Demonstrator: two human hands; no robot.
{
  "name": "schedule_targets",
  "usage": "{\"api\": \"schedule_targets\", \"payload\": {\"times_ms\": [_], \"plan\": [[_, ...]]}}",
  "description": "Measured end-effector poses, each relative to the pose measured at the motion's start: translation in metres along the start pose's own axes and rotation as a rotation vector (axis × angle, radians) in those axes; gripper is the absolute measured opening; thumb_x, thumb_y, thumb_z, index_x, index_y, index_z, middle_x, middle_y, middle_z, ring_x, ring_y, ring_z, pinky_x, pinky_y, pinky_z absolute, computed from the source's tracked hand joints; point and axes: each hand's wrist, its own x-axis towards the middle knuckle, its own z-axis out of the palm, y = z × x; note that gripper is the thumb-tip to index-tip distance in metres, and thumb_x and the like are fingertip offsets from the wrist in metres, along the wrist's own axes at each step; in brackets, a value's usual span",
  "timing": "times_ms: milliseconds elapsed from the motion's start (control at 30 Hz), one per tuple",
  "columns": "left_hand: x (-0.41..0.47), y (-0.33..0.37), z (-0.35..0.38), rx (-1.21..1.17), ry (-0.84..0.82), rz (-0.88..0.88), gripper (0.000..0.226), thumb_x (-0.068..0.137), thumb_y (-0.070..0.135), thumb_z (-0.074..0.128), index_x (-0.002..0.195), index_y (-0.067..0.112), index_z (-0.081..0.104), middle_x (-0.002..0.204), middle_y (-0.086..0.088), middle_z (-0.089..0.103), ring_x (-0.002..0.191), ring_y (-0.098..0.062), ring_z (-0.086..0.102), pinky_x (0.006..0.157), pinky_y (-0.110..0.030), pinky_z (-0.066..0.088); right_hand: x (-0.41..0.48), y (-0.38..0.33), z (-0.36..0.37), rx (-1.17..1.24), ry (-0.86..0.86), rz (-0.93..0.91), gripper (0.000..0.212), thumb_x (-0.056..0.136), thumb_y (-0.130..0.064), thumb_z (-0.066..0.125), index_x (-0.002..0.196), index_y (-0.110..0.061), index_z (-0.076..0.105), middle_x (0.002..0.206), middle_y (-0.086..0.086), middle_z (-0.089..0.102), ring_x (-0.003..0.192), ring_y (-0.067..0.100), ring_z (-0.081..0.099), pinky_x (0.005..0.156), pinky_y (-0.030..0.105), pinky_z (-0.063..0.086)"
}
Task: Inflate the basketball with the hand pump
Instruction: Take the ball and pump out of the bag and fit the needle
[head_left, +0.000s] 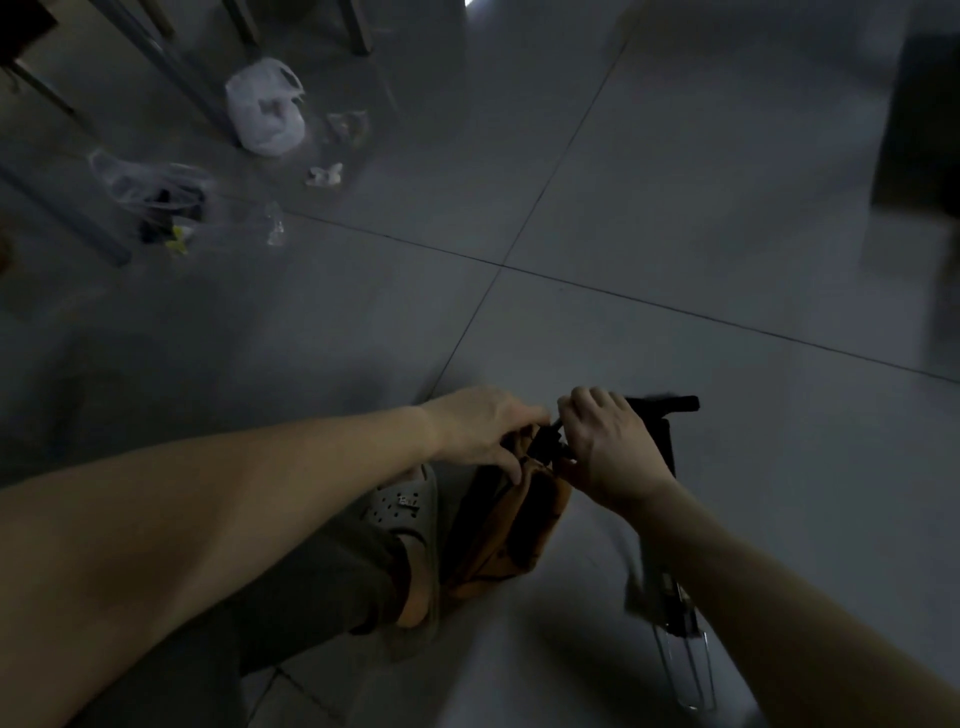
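Note:
An orange basketball (519, 530), limp and creased, lies on the grey tiled floor beside my foot. My left hand (478, 426) grips its folded top. Just to the right, my right hand (608, 447) pinches the black hose nozzle (548, 441) at the ball's top, with its fingers curled round it. Behind my right hand stands the black hand pump (669, 436), with its T-handle at the top. Its barrel runs down behind my right forearm to a metal foot bracket (685, 675). The light is dim and the valve itself is hidden.
My left foot in a grey perforated clog (400, 506) presses against the ball's left side. A white plastic bag (265, 106), a clear bag (150, 197) and scraps lie at the far left among metal furniture legs (171, 67). A dark cabinet (919, 130) stands far right.

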Motion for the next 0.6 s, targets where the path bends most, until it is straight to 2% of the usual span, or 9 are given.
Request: {"api": "schedule_targets", "payload": {"times_ms": [167, 300, 400, 600], "plan": [[0.0053, -0.0022, -0.0048, -0.008, -0.049, 0.009, 0.047, 0.081, 0.045, 0.080, 0.118, 0.029, 0.054, 0.101, 0.013, 0.059, 0.091, -0.008, 0.054, 0.079, -0.031, 0.047, -0.0051, -0.0003, 0.0008, -0.049, -0.027, 0.039, 0.050, 0.083, -0.049, 0.066, 0.113, -0.010, 0.057, 0.106, 0.009, 0.054, 0.093, 0.026, 0.054, 0.083, 0.039, 0.048], [0.0035, -0.0049, -0.0062, 0.008, -0.073, 0.002, 0.049, 0.082, 0.043, 0.079, 0.121, 0.026, 0.055, 0.105, 0.006, 0.061, 0.095, -0.011, 0.054, 0.081, -0.033, 0.047, -0.0065, -0.0072, 0.0038, -0.108, -0.032, 0.075, 0.050, 0.085, -0.049, 0.068, 0.114, -0.010, 0.057, 0.106, 0.010, 0.055, 0.092, 0.028, 0.055, 0.083, 0.040, 0.047], [0.0035, -0.0057, -0.0049, -0.004, -0.067, -0.002, 0.049, 0.083, 0.045, 0.078, 0.122, 0.028, 0.053, 0.107, 0.007, 0.061, 0.097, -0.012, 0.055, 0.085, -0.038, 0.050, -0.0063, -0.0055, 0.0037, -0.110, -0.022, 0.080, 0.050, 0.086, -0.049, 0.065, 0.116, -0.009, 0.058, 0.113, 0.011, 0.054, 0.097, 0.029, 0.055, 0.091, 0.044, 0.046], [0.0045, -0.0062, -0.0036, 0.032, -0.063, 0.010, 0.050, 0.084, 0.049, 0.076, 0.122, 0.029, 0.051, 0.104, 0.008, 0.059, 0.093, -0.010, 0.053, 0.082, -0.037, 0.049, -0.0076, -0.0045, 0.0051, -0.105, 0.014, 0.051, 0.036, 0.088, -0.041, 0.065, 0.105, -0.010, 0.063, 0.102, 0.008, 0.055, 0.091, 0.027, 0.055, 0.091, 0.043, 0.046]]}}
